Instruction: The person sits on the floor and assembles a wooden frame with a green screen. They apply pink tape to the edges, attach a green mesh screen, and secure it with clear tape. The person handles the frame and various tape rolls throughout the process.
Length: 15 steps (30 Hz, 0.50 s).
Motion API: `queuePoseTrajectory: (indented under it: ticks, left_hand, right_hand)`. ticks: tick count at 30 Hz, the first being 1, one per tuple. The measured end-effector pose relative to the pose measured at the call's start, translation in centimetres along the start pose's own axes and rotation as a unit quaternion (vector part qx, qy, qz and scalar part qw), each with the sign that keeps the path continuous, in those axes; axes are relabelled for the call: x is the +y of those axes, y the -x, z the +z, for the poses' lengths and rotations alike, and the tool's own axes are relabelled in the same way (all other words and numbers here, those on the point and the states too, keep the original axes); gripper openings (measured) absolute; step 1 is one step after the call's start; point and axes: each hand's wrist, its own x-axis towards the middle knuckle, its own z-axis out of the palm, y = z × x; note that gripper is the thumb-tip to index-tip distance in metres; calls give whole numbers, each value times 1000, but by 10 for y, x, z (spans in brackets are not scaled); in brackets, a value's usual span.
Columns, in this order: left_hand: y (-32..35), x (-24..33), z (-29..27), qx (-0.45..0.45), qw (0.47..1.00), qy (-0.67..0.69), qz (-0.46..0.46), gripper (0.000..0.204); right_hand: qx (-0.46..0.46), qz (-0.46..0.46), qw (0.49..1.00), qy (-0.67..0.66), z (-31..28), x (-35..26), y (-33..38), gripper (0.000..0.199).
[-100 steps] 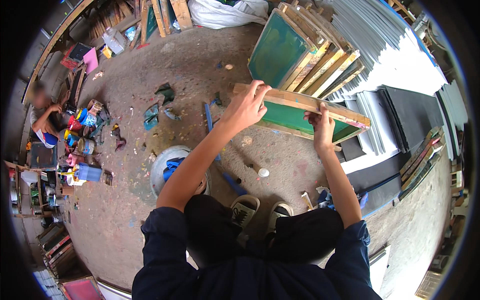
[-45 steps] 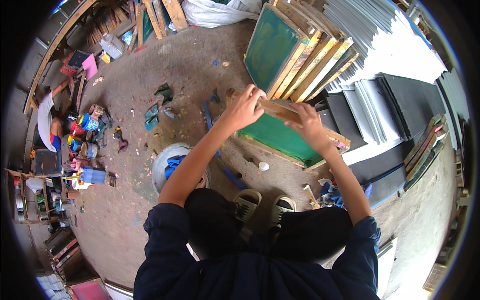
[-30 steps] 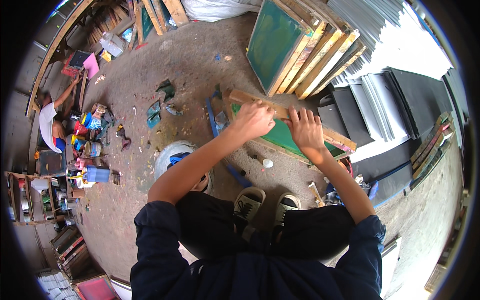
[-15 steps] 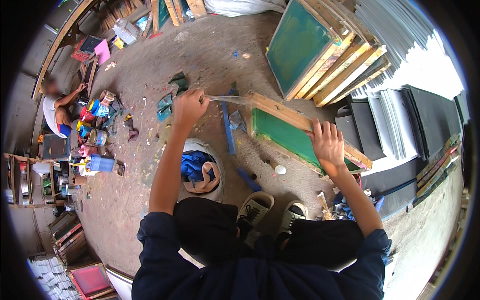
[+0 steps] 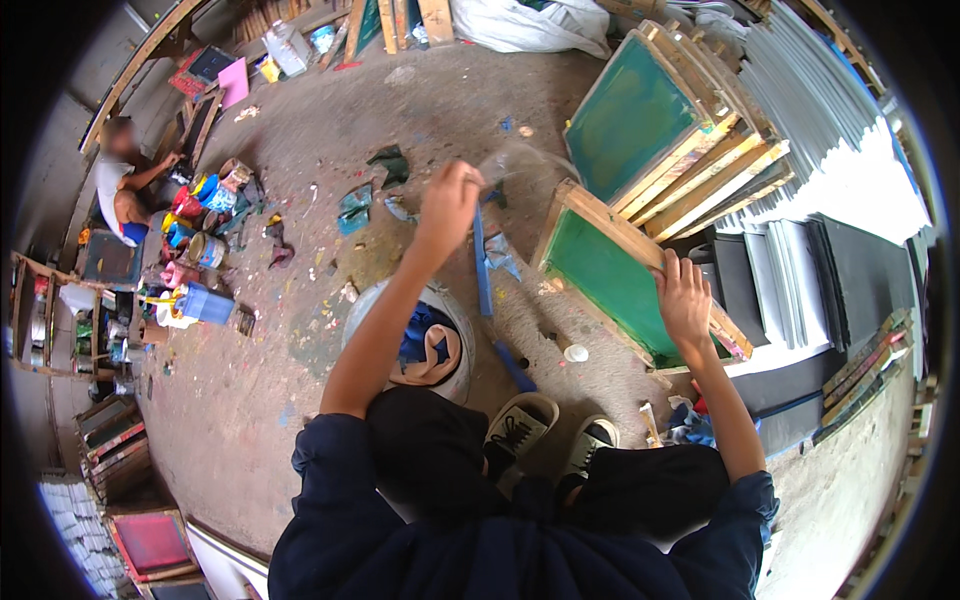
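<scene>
On the concrete floor, just ahead of the crouching person, a wood-framed screen with a green mesh panel stood tilted on edge, near a stack of similar screens. From where I stood, the timber appeared stiff and of moderate weight, fit for firm handling; the thin, stretched mesh was judged the fragile part. Hold was best taken on the wooden rails, with pressure kept off the panel. The clear film strip looked light, limp and possibly tacky, best gripped at its free end.

The right hand was placed right of the middle of the upper rail, fingers bent over the timber and clamped on it; its thumb was hidden. The left hand was raised, clear of the screen, fingers drawn together in a pinch on the film's end. The strip arced toward the screen's upper left corner; blur left its far attachment unclear. The left forearm crossed above a grey bucket containing blue cloth and beige cloth.
</scene>
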Motion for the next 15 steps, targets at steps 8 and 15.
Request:
queuePoseTrajectory:
  ticks: [8, 15]
  left_hand:
    - [-5, 28, 40, 87, 993, 83, -6, 15]
    - [4, 18, 40, 66, 995, 73, -8, 20]
  right_hand:
    - [-55, -24, 986, -157, -16, 15, -8, 57]
    - [-147, 22, 973, -179, -8, 29, -88, 54]
